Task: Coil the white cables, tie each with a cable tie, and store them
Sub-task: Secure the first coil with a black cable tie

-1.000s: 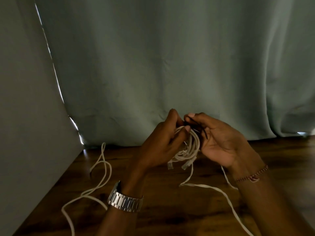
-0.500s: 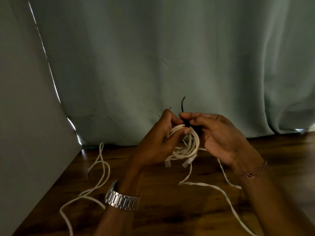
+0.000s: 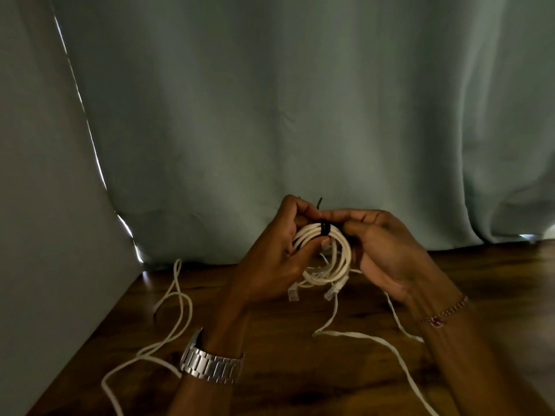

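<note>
A white coil (image 3: 322, 256) is held above the tabletop (image 3: 300, 370), pinched between the fingers (image 3: 303, 253) of the left hand (image 3: 270, 265) and those of the right hand (image 3: 387, 256), both closed on it. A black tie (image 3: 325, 229) is seen wrapped round the coil's top, between the two sets of fingertips, its tail (image 3: 319, 202) poking up just above them. Two plugs (image 3: 312, 292) hang below the fingers. This cable is judged nearly tied; cinching may remain. Two loose cables (image 3: 177, 319) (image 3: 390, 349) lie uncoiled on the tabletop, one left of the hands, one below and right. Nothing is seen stored, and no container is visible.
</note>
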The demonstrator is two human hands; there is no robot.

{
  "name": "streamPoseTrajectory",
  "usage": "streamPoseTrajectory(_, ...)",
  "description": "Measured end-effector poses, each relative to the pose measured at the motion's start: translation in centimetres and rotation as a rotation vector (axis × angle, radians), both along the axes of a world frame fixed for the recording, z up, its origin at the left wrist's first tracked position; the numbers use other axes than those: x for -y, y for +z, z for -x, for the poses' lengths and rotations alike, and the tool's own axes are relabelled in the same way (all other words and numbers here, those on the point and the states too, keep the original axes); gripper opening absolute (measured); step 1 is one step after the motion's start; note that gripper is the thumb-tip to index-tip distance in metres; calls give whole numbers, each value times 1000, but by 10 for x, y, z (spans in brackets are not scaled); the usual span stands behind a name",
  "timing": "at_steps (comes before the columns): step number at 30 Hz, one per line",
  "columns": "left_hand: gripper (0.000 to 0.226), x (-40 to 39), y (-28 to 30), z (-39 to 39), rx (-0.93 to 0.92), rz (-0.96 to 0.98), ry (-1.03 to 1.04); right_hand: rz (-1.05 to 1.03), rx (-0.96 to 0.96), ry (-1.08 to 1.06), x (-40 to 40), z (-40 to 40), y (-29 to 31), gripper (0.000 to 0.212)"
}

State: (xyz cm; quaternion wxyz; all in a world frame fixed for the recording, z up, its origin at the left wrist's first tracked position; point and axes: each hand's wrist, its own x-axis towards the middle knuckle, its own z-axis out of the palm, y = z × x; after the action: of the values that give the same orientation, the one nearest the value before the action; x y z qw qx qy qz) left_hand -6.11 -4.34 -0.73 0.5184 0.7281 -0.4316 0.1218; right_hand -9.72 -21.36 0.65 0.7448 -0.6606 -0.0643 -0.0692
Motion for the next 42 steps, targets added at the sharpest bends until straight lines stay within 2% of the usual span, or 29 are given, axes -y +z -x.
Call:
streamPoseTrajectory(7, 21, 2, -3, -4, 98, -13, 154, 108, 23, -40, -2, -1, -1, 32)
streamPoseTrajectory(10, 26, 3, -5, -10, 114, 0, 265, 349, 135, -152, -6, 3, 1, 32)
streamPoseTrajectory(13, 24, -1, -7, -14, 105, 3, 316, 652, 333, -341, -8, 7, 0, 17)
streamPoseTrajectory(15, 22, -4, -9, -18, 98, -3, 346, 772, 424, -408, -12, 11, 1, 12)
streamPoseTrajectory(20, 24, -7, -12, -27, 65, -26, 381, 1120, 391, -465, -27, 16, -4, 25)
streamPoseTrajectory(22, 24, -8, -13, -28, 66, -41, 383, 1175, 357, -477, -31, 13, -8, 30)
streamPoseTrajectory(26, 20, -7, -15, -29, 22, -68, 354, 1143, 335, -515, -38, 5, -18, 28)
streamPoseTrajectory(28, 16, -5, -15, -29, -8, -54, 322, 1062, 330, -501, -39, 1, -21, 21)
streamPoseTrajectory(32, 15, -4, -12, -24, -98, -25, 240, 755, 219, -306, -32, 2, -14, 8)
streamPoseTrajectory(36, 16, 0, -11, -17, -146, 19, 133, 455, 14, -86, -20, 7, -3, 8)
streamPoseTrajectory(42, 24, 3, -14, -13, -157, 15, 79, -6, -95, 100, -4, 16, 11, 19)
